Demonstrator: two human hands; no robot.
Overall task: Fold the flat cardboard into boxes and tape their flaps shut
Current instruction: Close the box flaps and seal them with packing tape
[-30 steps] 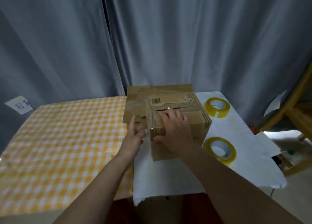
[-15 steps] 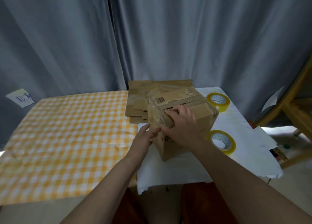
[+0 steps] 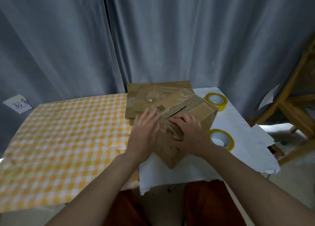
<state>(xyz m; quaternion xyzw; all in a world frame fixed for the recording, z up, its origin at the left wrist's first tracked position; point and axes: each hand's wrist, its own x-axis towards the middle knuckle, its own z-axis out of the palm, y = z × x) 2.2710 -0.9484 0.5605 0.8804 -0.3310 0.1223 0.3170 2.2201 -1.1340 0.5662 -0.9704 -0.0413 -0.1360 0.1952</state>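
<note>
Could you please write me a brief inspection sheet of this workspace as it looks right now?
Surface: table under yellow checked cloth; white sheet at right.
Job's things: folded box, top seam gapping; flat cardboard stack behind; two tape rolls right of the box.
Clutter: paper note far left.
Hands: left hand flat against the box side; right hand pressing its top.
Cables: nothing seen.
Surroundings: grey curtain; wooden frame at right.

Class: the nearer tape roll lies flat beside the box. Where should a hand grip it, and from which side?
Grip the nearer tape roll across its ring wall, thumb in the open core, from above right; it lies flat, and the box crowds its left.
</note>
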